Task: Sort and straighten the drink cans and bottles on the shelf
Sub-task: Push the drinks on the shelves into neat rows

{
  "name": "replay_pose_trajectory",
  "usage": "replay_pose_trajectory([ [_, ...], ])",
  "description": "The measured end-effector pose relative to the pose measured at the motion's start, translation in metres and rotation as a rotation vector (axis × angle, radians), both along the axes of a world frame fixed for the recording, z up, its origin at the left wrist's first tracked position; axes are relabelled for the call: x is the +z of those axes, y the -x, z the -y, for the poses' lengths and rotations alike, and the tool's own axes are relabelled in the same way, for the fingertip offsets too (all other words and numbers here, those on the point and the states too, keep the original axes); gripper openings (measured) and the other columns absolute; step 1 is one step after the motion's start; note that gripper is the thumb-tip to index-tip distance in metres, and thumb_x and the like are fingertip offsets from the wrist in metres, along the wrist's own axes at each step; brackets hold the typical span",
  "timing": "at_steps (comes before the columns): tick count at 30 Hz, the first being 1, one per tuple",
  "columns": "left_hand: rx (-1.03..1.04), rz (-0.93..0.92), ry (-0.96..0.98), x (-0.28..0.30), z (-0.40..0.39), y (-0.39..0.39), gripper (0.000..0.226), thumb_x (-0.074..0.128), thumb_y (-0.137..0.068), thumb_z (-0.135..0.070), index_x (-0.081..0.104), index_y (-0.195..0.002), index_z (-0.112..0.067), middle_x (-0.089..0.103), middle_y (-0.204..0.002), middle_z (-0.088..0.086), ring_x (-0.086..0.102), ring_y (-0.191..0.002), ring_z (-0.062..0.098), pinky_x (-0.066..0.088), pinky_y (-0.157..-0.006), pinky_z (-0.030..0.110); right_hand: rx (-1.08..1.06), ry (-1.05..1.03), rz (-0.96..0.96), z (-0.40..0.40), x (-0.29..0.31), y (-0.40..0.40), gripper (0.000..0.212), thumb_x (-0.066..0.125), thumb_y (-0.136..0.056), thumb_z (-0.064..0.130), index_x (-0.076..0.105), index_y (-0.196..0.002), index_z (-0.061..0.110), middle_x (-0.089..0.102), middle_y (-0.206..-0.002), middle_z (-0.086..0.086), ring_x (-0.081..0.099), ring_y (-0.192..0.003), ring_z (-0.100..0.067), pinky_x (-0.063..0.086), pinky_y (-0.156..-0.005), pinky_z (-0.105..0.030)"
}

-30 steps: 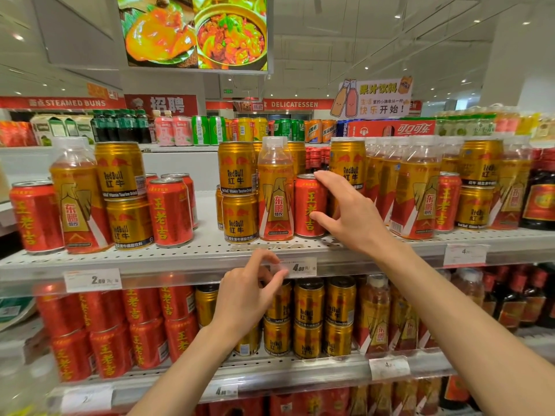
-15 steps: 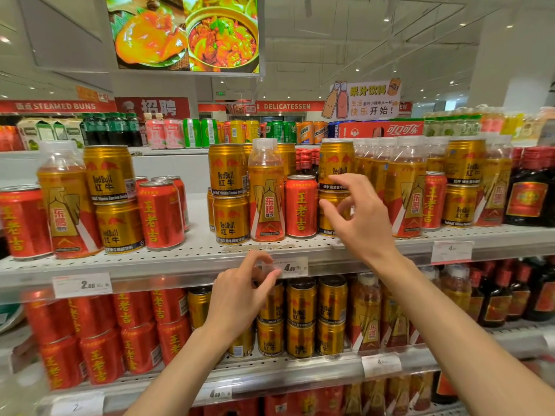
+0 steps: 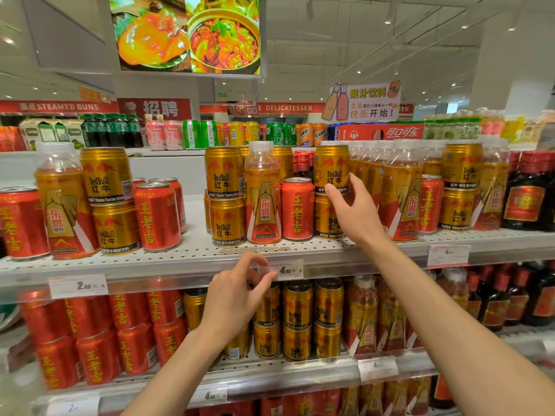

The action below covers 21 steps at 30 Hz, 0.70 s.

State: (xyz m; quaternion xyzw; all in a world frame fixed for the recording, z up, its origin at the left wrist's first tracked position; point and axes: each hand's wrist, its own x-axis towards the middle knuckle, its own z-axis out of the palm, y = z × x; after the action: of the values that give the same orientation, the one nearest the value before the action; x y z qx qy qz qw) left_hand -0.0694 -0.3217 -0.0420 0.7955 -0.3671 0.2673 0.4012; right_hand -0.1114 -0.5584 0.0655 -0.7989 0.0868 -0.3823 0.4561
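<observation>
On the top shelf (image 3: pixel 186 256) stand mixed drinks. My right hand (image 3: pixel 354 211) reaches up to a stack of two gold Red Bull cans; its thumb and fingertips, spread apart, rest against the lower part of the upper gold can (image 3: pixel 332 166). Just left of the stack stands a red can (image 3: pixel 297 208), then an orange bottle (image 3: pixel 262 193) and another gold can stack (image 3: pixel 225 196). My left hand (image 3: pixel 237 298) hovers lower, in front of the shelf edge by a price tag (image 3: pixel 289 269), fingers loosely curled and holding nothing.
Further left on the top shelf are red cans (image 3: pixel 156 214), a gold stack (image 3: pixel 109 199) and an orange bottle (image 3: pixel 61 202). To the right are more bottles (image 3: pixel 402 193), cans and dark bottles (image 3: pixel 528 190). The lower shelf holds rows of red and gold cans.
My right hand left the red can and moved right and up to the upper gold can. My left hand stayed by the shelf edge. The view shifted slightly.
</observation>
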Motion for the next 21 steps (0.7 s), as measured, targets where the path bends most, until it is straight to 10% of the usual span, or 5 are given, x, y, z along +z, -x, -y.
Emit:
replay_pose_trajectory([
  [21,0.012,-0.006,-0.009,0.0025,0.0,0.0013,0.027,0.072,-0.092,-0.043,0.047,-0.1,-0.042,0.073,-0.064,-0.016,0.065,-0.049,-0.002,0.057,-0.063,0.027,0.041,0.015,-0.03,0.0059,0.0003,0.0034,0.071,0.053,-0.099,0.053,0.024,-0.16,0.026,0.041,-0.158,0.006,0.04,-0.14,-0.012,0.036,-0.106,-0.032],
])
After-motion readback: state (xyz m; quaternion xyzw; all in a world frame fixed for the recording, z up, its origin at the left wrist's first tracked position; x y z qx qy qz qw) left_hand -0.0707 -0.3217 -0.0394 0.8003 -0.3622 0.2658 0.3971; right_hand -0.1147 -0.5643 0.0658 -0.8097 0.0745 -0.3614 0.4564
